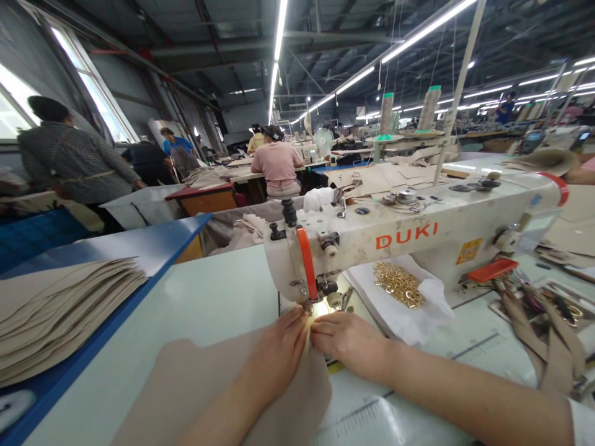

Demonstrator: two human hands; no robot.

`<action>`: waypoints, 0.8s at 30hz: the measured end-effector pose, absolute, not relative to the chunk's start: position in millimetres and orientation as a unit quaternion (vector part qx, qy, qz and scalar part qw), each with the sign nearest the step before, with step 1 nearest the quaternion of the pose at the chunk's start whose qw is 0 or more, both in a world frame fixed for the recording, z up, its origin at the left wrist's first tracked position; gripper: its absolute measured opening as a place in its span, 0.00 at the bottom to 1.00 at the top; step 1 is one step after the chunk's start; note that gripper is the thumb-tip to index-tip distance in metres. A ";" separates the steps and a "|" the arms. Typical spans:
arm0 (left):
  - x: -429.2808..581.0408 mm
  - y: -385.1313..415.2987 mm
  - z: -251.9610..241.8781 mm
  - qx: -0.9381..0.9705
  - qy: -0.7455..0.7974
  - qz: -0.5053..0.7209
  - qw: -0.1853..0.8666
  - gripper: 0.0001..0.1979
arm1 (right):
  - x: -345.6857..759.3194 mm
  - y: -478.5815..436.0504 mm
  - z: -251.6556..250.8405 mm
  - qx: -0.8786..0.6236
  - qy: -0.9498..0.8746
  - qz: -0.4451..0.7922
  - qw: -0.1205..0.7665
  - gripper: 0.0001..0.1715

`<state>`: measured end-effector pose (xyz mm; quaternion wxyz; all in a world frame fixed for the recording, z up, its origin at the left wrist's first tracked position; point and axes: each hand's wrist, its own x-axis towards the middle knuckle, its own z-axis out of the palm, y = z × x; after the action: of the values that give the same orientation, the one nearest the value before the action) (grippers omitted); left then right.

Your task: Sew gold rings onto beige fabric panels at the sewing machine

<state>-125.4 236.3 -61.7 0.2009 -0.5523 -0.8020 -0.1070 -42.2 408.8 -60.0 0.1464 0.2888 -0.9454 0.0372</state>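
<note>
- Beige, matte panels (69, 310) are lying in a thick, floppy stack at far left, their edges fanning out in thin, curving layers on a smooth blue table (155, 244).
- Right of the stack, a flat beige piece (204, 371) with rounded corners is lying on the glossy pale-green tabletop (223, 288), its upper part running up between the two hands to the machine's lit stitching area (320, 308).
- A person in a pink top (277, 162) is sitting further back, facing away.
- The left hand (280, 347) is resting palm down on the beige piece, fingers lying close together and pointing forward to the stitching area; whether they are pinching the material or only pressing it, I cannot tell.
- A white metal sewing machine (362, 238), scuffed and dotted with round knobs, is standing over the work, an upright orange strip and orange "DUKI" lettering marking its body.
- The right hand (346, 341) is facing the left one, knuckles up, its bent fingers pointing left and touching the piece's edge; its forearm is slanting in from lower right. How firmly it is gripping, I cannot tell.
- Ridged grey thread cones (387, 118) with green tops are standing behind the machine.
- Shiny gold metal rings (397, 285) are lying heaped on a crumpled white sheet (432, 316).
- Flat beige straps (530, 328) are crossing and drooping at far right.
</note>
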 end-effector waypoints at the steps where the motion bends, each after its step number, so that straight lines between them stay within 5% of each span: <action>1: -124.9 236.3 -61.7 -0.551 -0.804 -0.104 0.199 0.17 | -41.8 409.0 -59.8 0.288 -0.946 0.040 0.146 0.06; 18: -93.7 201.5 -57.1 -0.517 -0.839 -0.114 0.130 0.16 | -26.3 383.4 -63.6 0.352 -0.921 0.055 0.158 0.04; 24: -52.8 161.3 -46.4 -0.446 -0.883 -0.097 0.107 0.25 | -9.5 359.4 -64.8 0.375 -0.895 0.087 0.225 0.07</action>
<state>-52.8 161.3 -46.4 0.1073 -0.4463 -0.8831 -0.0968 -9.5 359.4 -64.8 0.2251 0.3750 -0.8951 0.0868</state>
